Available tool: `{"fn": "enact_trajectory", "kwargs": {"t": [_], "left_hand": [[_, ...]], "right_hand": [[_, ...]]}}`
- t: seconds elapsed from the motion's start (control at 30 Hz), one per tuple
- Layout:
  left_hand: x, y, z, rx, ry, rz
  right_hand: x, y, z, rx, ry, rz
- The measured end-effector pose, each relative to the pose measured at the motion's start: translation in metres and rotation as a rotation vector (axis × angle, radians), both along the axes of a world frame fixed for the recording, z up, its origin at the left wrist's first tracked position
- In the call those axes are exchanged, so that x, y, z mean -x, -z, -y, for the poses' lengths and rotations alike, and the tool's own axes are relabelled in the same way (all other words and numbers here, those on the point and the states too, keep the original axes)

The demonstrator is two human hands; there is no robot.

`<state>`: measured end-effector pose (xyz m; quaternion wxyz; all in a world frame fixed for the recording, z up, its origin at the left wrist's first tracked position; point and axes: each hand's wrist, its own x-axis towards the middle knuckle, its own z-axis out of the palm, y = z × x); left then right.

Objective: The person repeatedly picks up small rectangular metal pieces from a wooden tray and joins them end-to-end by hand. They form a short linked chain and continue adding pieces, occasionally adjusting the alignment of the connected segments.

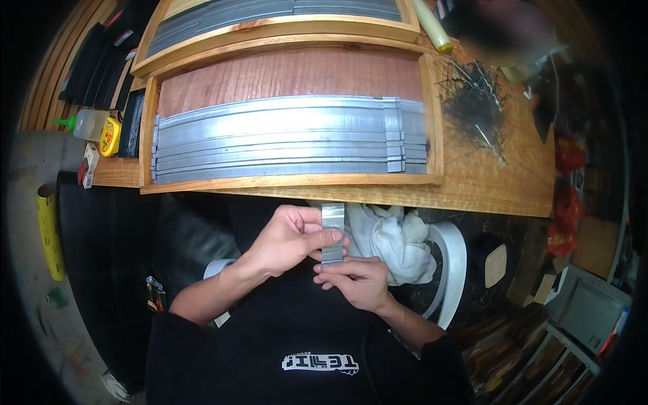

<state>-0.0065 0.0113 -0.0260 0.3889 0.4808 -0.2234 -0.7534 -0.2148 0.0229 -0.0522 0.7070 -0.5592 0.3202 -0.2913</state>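
Between my hands, in front of the table's near edge, is a short grey metal strip piece point(332, 217), held upright. My left hand point(289, 237) is closed on it, the thumb pressed across its face. Lower down, my right hand point(356, 277) pinches the bottom end with thumb and fingers. Beyond them, a shallow wooden tray point(290, 182) holds long grey metal strips point(270, 128) lying side by side. A short cross piece sits over the strips toward the right end point(393, 135). Part of the held piece is hidden by my fingers.
A second wooden tray point(283, 32) of grey strips lies behind the first. On the wooden table point(520, 172), thin dark scraps point(472, 101) are heaped at right. A yellow tape measure point(110, 137) stands at left. A white cloth point(398, 243) hangs beside my right hand.
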Motion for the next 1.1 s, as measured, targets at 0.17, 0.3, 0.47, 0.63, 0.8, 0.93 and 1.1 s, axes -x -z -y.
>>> {"fn": "enact_trajectory", "kwargs": {"t": [0.17,0.3,0.47,0.63,0.8,0.93,1.1], "left_hand": [[-0.006,0.001,0.008,-0.046,0.037,-0.005],[-0.005,0.003,0.012,-0.065,0.063,-0.023],[-0.013,-0.006,0.004,0.003,0.100,0.119],[-0.009,-0.012,-0.011,0.064,0.090,0.003],[-0.006,-0.013,-0.016,0.041,0.079,-0.027],[-0.007,-0.019,-0.013,0.029,0.071,-0.045],[-0.008,-0.017,-0.013,0.034,0.055,-0.079]], "right_hand": [[-0.007,0.003,0.000,0.025,0.026,-0.012],[-0.007,-0.001,0.000,-0.016,0.047,-0.052],[0.013,-0.031,0.046,0.027,-0.183,-0.197],[-0.002,-0.027,0.052,-0.226,0.079,-0.100],[-0.011,-0.026,0.051,-0.213,0.060,-0.044],[-0.010,-0.029,0.051,-0.288,0.051,-0.070],[-0.011,-0.029,0.048,-0.297,0.074,-0.064]]}}
